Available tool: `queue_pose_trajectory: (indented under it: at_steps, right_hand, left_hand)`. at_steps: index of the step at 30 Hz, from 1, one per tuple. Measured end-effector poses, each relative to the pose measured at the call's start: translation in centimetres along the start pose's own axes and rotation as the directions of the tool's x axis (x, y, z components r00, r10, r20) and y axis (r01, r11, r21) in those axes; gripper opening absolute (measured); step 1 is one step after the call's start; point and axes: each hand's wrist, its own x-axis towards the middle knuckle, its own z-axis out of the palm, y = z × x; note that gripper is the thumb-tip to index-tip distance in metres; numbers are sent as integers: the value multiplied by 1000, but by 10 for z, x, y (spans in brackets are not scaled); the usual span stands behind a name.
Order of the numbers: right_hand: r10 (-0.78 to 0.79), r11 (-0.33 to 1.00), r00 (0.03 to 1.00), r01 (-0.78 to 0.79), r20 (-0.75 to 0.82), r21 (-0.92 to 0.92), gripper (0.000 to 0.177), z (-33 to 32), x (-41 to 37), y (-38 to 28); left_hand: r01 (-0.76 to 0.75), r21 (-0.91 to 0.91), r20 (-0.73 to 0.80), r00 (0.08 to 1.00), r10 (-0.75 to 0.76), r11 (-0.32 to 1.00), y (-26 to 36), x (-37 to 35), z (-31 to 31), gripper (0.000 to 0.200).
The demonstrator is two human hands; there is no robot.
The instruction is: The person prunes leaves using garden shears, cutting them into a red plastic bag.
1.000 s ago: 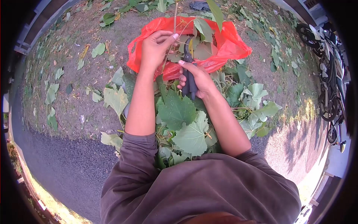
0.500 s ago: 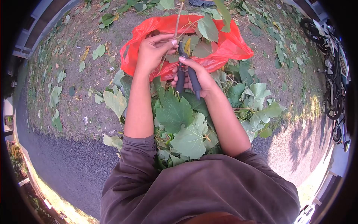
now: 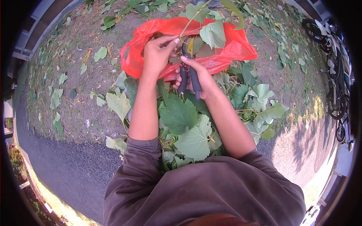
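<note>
My left hand (image 3: pixel 160 51) pinches a thin green vine stem (image 3: pixel 189 22) between thumb and fingertips, above the red plastic bag (image 3: pixel 137 41). Broad leaves (image 3: pixel 213 34) hang from that stem, over the bag's mouth. In my right hand (image 3: pixel 202 77) is a pair of pruning shears (image 3: pixel 193 79), its dark padded handles towards me and its blades up by the stem near my left fingertips. The bag lies spread with its mouth open, and cut leaves show inside it. A heap of large green leaves (image 3: pixel 178 115) lies between my forearms.
Scattered leaves (image 3: pixel 100 53) lie on the bare soil around the bag. Grey asphalt (image 3: pixel 75 169) runs along the near side. Parked bicycles or motorbikes (image 3: pixel 333 75) stand at the far right. More leafy cuttings (image 3: pixel 260 100) lie right of my right arm.
The stem in my left hand has tilted to the right, bringing more of its leaves into view. My right hand and the shears have hardly moved.
</note>
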Motion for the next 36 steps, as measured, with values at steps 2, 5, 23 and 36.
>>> queue_pose_trajectory:
  at_steps: [2, 5, 23, 36]
  right_hand:
    - [9, 1000, 1000, -9, 0, -18, 48, 5, -7, -2]
    - [-3, 997, 1000, 3, 2, -82, 53, 8, -11, -13]
    - [81, 965, 948, -151, 309, 212, 52, 22, -14, -34]
    - [48, 997, 991, -56, 128, 55, 45, 36, -9, -25]
  left_hand:
    - [1, -10, -67, 998, -1, 1000, 2, 1, 1, 20]
    - [-17, -34, -99, 995, 14, 999, 8, -1, 4, 17]
    - [-35, -93, -95, 995, 26, 995, 16, -6, 2, 14]
    - [1, -286, -11, 1000, -4, 958, -11, 8, -16, 8]
